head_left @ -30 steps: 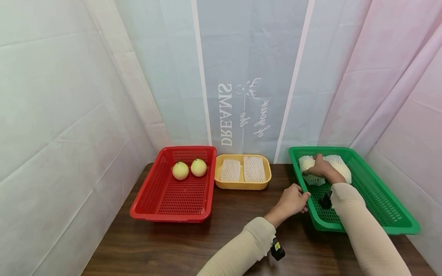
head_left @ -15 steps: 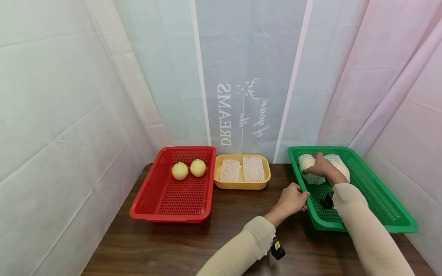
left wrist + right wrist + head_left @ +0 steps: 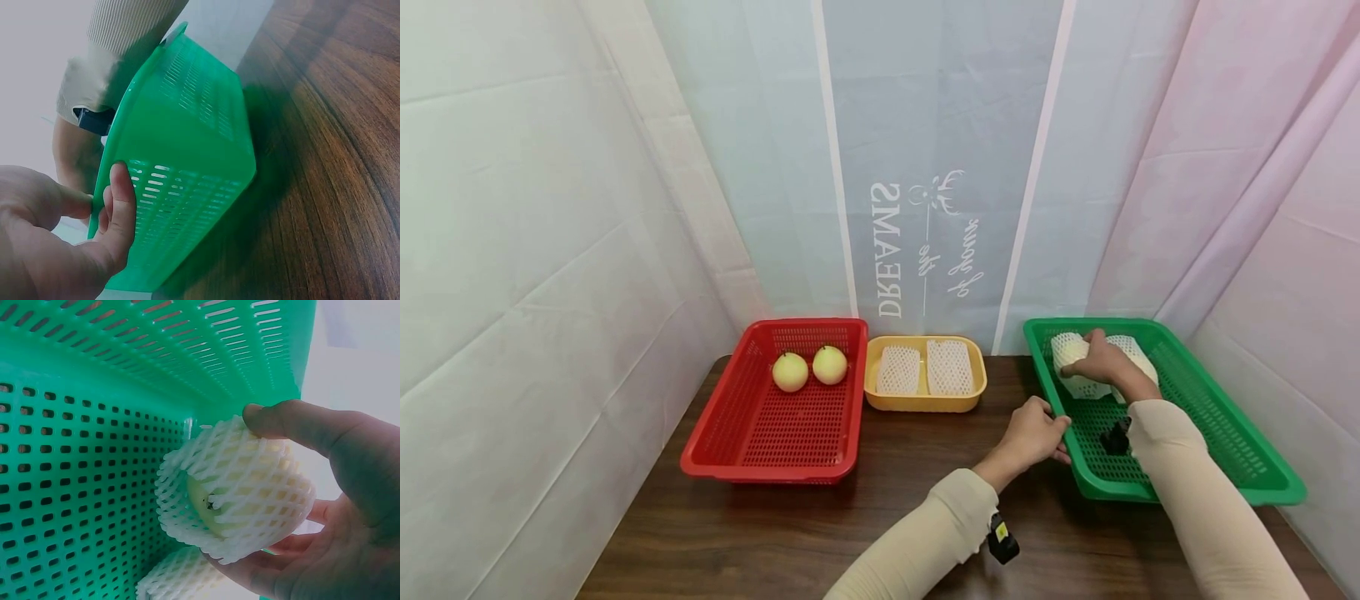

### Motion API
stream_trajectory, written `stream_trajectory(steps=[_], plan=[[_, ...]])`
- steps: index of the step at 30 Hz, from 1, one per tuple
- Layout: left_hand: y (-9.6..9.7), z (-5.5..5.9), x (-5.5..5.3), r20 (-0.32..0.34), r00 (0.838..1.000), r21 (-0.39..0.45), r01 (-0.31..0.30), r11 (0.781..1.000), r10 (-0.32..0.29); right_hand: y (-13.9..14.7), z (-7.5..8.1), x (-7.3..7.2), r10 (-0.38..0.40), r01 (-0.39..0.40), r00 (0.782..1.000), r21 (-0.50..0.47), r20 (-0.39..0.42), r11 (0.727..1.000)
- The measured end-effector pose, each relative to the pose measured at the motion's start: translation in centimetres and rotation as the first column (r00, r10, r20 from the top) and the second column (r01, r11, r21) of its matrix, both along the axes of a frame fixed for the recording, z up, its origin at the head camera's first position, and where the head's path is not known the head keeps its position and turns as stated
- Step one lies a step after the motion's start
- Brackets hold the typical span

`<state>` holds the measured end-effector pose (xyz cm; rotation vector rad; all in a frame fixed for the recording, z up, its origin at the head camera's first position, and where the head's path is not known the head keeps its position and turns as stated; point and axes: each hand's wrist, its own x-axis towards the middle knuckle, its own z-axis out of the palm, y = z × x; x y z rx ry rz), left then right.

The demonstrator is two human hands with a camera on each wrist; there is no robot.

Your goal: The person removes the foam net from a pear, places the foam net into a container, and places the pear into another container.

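In the head view, the left side rim of the green basket (image 3: 1210,408) is gripped by the left hand (image 3: 1032,433), while a net-wrapped fruit (image 3: 1081,386) is grasped by the right hand (image 3: 1103,365) inside the basket's far left corner. A second wrapped fruit (image 3: 1142,362) is partly hidden behind that hand. Two bare fruits (image 3: 791,372) are held in the red basket (image 3: 805,433), and two foam nets (image 3: 898,370) are laid in the yellow tray (image 3: 923,403) between the baskets.

In the left wrist view, the rim is pinched between the left thumb and fingers above the wooden table (image 3: 312,187).

In the right wrist view, the fruit is clasped between thumb and fingers; its bare end is exposed through the net's opening.
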<state>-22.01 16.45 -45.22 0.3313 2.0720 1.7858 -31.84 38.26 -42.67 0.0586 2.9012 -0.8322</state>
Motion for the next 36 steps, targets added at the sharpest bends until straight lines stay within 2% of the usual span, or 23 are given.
stream_trajectory(steps=[9,21,36], plan=[[0.0,0.1,0.1,0.000,1.000,-0.005,-0.002,1.000,0.002,0.0,0.6,0.5,0.018,-0.017,1.000,0.002,-0.020,1.000],[0.2,0.0,0.1,-0.015,1.000,-0.023,-0.009,1.000,0.009,-0.9,1.9,1.7,0.039,-0.040,0.996,-0.015,-0.085,0.999],[0.2,0.1,0.1,-0.010,1.000,-0.025,-0.004,1.000,0.004,-2.1,3.6,2.3,0.033,-0.032,0.995,0.005,-0.092,0.999]])
